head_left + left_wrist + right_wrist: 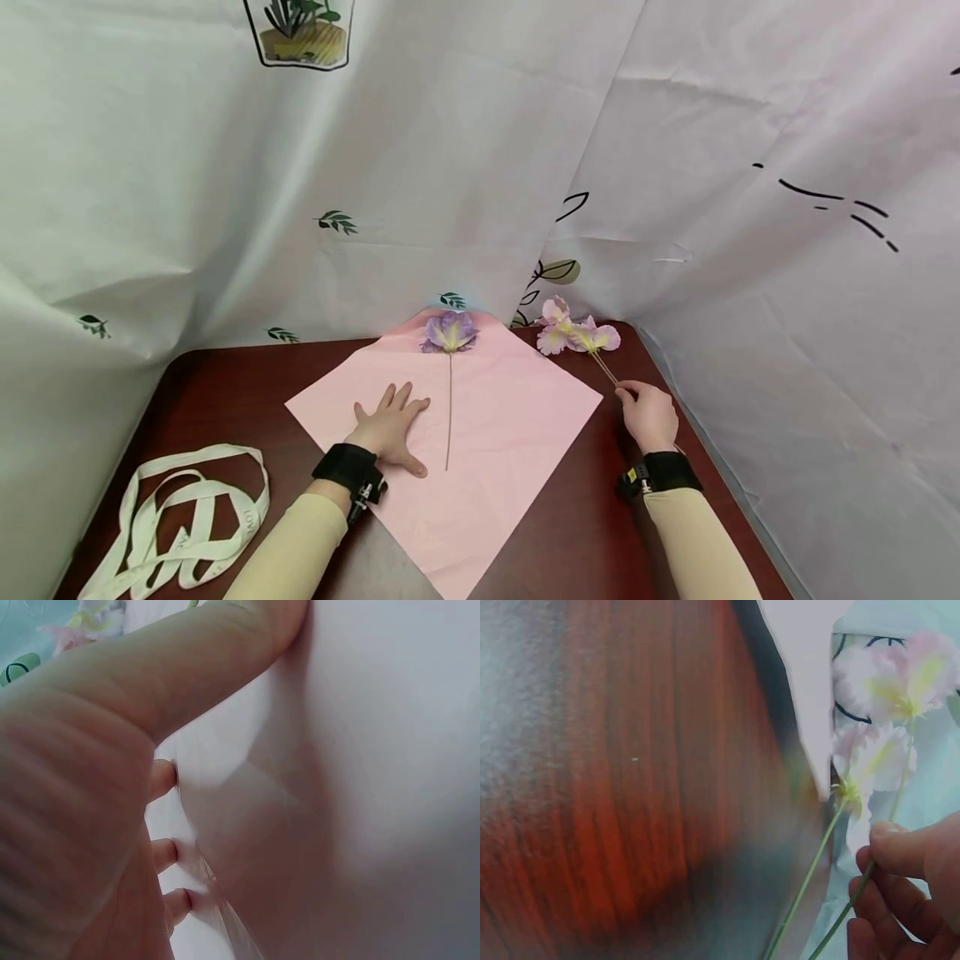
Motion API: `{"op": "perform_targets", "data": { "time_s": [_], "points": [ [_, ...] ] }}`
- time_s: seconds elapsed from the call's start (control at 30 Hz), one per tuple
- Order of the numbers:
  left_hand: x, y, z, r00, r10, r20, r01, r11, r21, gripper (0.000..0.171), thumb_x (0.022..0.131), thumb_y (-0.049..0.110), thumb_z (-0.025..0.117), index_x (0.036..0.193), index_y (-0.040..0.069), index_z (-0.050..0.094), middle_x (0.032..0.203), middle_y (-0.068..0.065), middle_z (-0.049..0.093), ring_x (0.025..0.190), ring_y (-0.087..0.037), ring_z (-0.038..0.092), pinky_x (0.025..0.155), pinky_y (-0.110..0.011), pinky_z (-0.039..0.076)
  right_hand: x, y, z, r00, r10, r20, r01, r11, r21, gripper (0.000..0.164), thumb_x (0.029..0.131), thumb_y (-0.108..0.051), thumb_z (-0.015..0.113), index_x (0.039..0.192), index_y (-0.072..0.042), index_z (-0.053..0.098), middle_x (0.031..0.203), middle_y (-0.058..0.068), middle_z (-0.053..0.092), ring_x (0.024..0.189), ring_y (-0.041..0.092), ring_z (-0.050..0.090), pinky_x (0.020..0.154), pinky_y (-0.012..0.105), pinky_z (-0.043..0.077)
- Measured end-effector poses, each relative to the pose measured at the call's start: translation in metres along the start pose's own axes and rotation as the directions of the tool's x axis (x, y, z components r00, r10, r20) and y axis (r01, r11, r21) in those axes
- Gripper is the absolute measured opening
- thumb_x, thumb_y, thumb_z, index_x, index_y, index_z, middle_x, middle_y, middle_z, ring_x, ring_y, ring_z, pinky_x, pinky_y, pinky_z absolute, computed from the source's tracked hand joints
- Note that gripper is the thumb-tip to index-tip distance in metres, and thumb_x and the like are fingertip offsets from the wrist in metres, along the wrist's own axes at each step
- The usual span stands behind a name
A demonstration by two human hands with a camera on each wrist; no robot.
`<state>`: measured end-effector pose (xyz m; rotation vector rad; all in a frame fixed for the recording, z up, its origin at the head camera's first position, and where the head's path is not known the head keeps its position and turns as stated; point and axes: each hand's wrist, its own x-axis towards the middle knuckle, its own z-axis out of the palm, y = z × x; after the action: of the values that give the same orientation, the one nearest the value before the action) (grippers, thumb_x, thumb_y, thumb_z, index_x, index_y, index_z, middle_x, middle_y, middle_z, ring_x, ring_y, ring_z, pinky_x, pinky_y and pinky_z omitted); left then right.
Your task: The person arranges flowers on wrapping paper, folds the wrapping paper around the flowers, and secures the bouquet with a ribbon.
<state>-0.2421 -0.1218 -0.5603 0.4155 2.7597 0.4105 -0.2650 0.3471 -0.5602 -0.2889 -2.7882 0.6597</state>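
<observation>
A sheet of pink wrapping paper lies on the table with a corner toward me. My left hand rests on its left half, fingers spread, and in the left wrist view the fingertips press on the sheet. Just right of that hand, a purple artificial flower lies on the paper, its thin stem pointing toward me. At the table's right side my right hand pinches the stem of a pink artificial flower between thumb and finger. A second pink flower lies beside it, its stem passing left of the fingers.
A loosely coiled white ribbon with printed letters lies at the front left of the dark red wooden table. White printed fabric hangs behind the table and along its sides.
</observation>
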Motion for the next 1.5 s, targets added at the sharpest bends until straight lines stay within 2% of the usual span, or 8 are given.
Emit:
{"op": "perform_targets", "data": {
  "time_s": [0.13,0.43,0.6,0.7,0.9,1.1,1.27,1.5],
  "points": [
    [0.001,-0.001,0.001,1.0,0.001,0.0,-0.001,1.0,0.003,0.12,0.049,0.065,0.089,0.151,0.031,0.037,0.165,-0.012,0.012,0.152,-0.041,0.006,0.097,-0.087,0.008,0.001,-0.005,0.0,0.999,-0.002,-0.039,0.003,0.999,0.033,0.024,0.098,-0.032,0.061,0.115,-0.022,0.073,0.113,0.011,0.072,0.089,0.034,0.068,0.064,0.048,0.05],
    [0.0,-0.003,0.002,1.0,0.007,0.002,-0.007,1.0,0.002,0.12,0.049,0.066,0.088,0.151,0.031,0.037,0.165,-0.012,0.012,0.152,-0.041,0.006,0.096,-0.087,0.008,-0.005,-0.033,0.011,0.998,-0.014,-0.055,0.024,0.982,0.187,0.023,0.095,-0.035,0.064,0.11,-0.022,0.075,0.107,0.006,0.075,0.092,0.027,0.069,0.068,0.039,0.049],
    [-0.001,-0.002,0.001,1.0,0.005,0.002,-0.005,1.0,-0.005,0.12,0.049,0.065,0.089,0.151,0.031,0.037,0.165,-0.012,0.013,0.152,-0.041,0.006,0.096,-0.087,0.008,-0.016,-0.062,0.024,0.999,-0.006,0.041,-0.008,0.939,0.343,0.02,0.093,-0.032,0.068,0.105,-0.018,0.075,0.092,0.007,0.076,0.067,0.016,0.066,0.056,0.026,0.047],
    [-0.001,-0.001,0.001,1.0,0.004,0.005,-0.004,1.0,0.002,0.12,0.049,0.066,0.088,0.152,0.031,0.036,0.165,-0.012,0.012,0.152,-0.041,0.006,0.097,-0.087,0.009,-0.025,-0.081,0.033,0.992,0.001,0.129,-0.06,0.89,0.453,0.021,0.092,-0.028,0.069,0.106,-0.013,0.074,0.091,0.011,0.075,0.07,0.013,0.07,0.057,0.021,0.05],
    [0.001,-0.001,0.001,1.0,0.001,0.001,-0.001,1.0,0.011,0.12,0.048,0.066,0.088,0.152,0.032,0.036,0.166,-0.011,0.012,0.152,-0.04,0.006,0.097,-0.086,0.009,-0.043,-0.121,0.052,0.958,-0.012,0.285,-0.167,0.787,0.594,0.02,0.09,-0.022,0.071,0.104,-0.008,0.072,0.093,0.017,0.073,0.078,0.02,0.071,0.065,0.023,0.054],
    [0.001,0.001,0.0,1.0,0.006,0.005,-0.006,1.0,0.01,0.12,0.049,0.065,0.088,0.152,0.032,0.036,0.166,-0.011,0.011,0.152,-0.04,0.005,0.098,-0.086,0.008,-0.064,-0.153,0.066,0.908,-0.063,0.413,-0.257,0.697,0.67,0.022,0.089,-0.02,0.073,0.104,-0.004,0.068,0.088,0.019,0.07,0.076,0.025,0.069,0.065,0.029,0.056],
    [0.0,0.002,-0.001,1.0,0.005,0.004,-0.005,1.0,0.009,0.12,0.049,0.065,0.089,0.152,0.031,0.036,0.166,-0.011,0.011,0.152,-0.041,0.005,0.098,-0.086,0.009,-0.079,-0.177,0.068,0.865,-0.158,0.475,-0.264,0.662,0.702,0.023,0.089,-0.015,0.072,0.104,0.0,0.064,0.083,0.018,0.07,0.075,0.033,0.07,0.069,0.044,0.059],
    [0.0,0.001,-0.001,1.0,-0.007,0.004,0.007,1.0,0.016,0.12,0.049,0.066,0.088,0.151,0.031,0.037,0.165,-0.012,0.012,0.152,-0.041,0.007,0.098,-0.086,0.009,-0.097,-0.212,0.056,0.831,-0.258,0.492,-0.226,0.652,0.724,0.021,0.089,-0.008,0.07,0.104,0.004,0.062,0.082,0.02,0.069,0.071,0.026,0.069,0.071,0.05,0.058]
  ]
}}
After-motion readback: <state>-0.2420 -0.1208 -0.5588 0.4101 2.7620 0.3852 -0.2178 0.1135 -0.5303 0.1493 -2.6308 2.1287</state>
